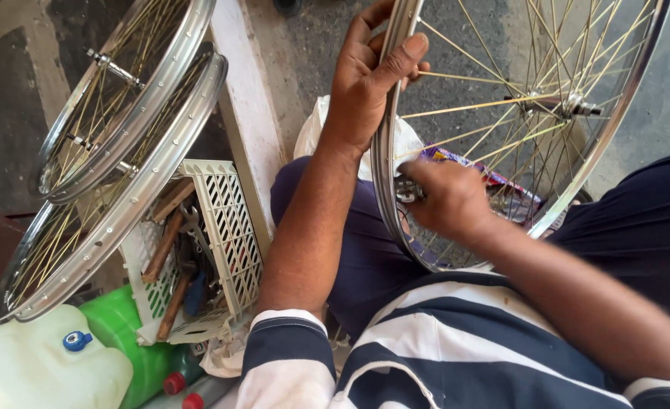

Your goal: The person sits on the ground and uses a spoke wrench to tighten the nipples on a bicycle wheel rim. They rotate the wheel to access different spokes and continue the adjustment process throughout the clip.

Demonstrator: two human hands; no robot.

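Note:
A spoked bicycle wheel with a shiny metal rim [611,125] stands upright on my lap, its hub [570,104] at the upper right. My left hand [365,83] grips the rim at its upper left, thumb laid across the edge. My right hand [445,198] is closed around a small metal tool [407,189] pressed at the inside of the rim's lower left, among the spokes. What the tool's tip touches is hidden by my fingers.
Two more spoked wheels [134,106] lean at the left against a white post [248,113]. Below them a white plastic crate [229,235] holds wooden-handled tools and wrenches. A white jug [35,367] and green container [126,341] sit at the lower left. A colourful wrapper [494,180] lies behind the wheel.

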